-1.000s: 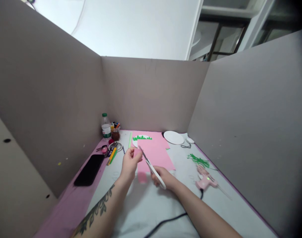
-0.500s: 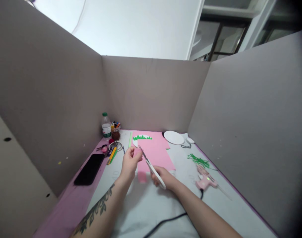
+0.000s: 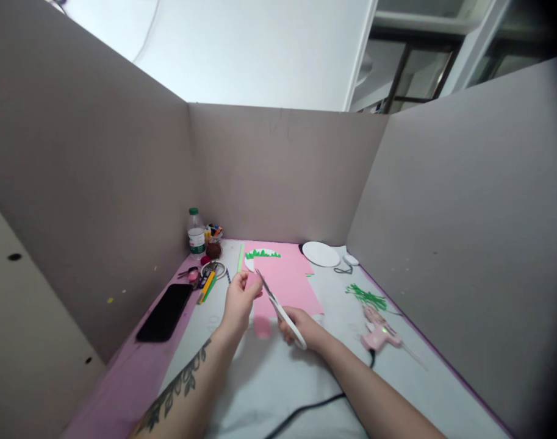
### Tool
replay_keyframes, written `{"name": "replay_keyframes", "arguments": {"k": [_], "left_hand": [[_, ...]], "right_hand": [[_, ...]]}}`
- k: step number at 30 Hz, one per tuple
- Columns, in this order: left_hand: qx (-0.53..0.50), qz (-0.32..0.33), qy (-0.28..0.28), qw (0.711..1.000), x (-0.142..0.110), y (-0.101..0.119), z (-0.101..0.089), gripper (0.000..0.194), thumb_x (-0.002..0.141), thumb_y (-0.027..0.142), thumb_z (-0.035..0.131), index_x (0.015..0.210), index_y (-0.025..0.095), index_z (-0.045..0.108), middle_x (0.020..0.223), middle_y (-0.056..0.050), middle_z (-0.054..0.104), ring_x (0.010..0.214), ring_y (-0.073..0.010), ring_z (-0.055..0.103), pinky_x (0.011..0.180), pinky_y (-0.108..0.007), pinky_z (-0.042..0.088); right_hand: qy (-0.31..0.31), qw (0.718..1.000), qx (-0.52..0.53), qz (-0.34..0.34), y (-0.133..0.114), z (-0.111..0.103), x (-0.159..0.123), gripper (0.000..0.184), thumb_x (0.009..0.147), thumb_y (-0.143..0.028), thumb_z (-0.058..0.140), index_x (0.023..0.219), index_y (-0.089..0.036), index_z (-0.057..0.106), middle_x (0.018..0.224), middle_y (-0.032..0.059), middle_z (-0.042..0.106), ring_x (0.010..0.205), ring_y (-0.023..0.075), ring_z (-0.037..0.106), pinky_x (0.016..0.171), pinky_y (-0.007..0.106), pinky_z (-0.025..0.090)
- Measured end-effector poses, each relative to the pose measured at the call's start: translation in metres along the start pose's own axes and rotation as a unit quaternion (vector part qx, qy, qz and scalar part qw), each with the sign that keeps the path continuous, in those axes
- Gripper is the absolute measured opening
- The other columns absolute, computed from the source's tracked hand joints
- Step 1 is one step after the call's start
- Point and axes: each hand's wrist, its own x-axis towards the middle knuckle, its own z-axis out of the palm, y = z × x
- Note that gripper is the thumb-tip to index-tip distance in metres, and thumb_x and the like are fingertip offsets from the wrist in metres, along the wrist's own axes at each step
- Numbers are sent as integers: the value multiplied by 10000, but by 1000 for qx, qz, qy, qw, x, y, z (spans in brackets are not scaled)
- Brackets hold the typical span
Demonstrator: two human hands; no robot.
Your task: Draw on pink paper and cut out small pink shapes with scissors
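My left hand (image 3: 241, 299) is closed, thumb against fingers, on pink paper; the exact edge it pinches is hard to separate from the sheet behind. White-handled scissors (image 3: 285, 317) are in my right hand (image 3: 301, 326), their blades pointing up and away, tips beside my left fingertips. Pink paper sheets (image 3: 301, 296) lie overlapping beyond both hands. A narrow pink strip (image 3: 262, 327) shows between my wrists. Partly under the pink paper is a white disc (image 3: 249, 263) with a jagged green paper edging (image 3: 263, 253).
At left are a black phone (image 3: 165, 312), a yellow cutter (image 3: 206, 286) and a bottle (image 3: 196, 235). On the right lie a pink glue gun (image 3: 379, 334), its black cable (image 3: 305, 410), green strips (image 3: 366, 297) and a white oval (image 3: 321, 253). Grey panels (image 3: 287, 177) enclose the table.
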Motion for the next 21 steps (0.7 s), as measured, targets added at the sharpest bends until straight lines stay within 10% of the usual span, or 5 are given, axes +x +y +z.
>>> {"name": "replay_keyframes", "arguments": {"k": [21], "left_hand": [[4, -8, 28, 1000, -1, 8, 0, 330, 594, 382, 745, 768, 157, 579, 743, 7, 560, 650, -108, 537, 615, -238, 478]], "right_hand": [[-8, 1000, -15, 3, 2, -5, 1, 95, 570, -181, 485, 660, -182, 454, 544, -54, 482, 463, 89, 448, 431, 194, 354]]}}
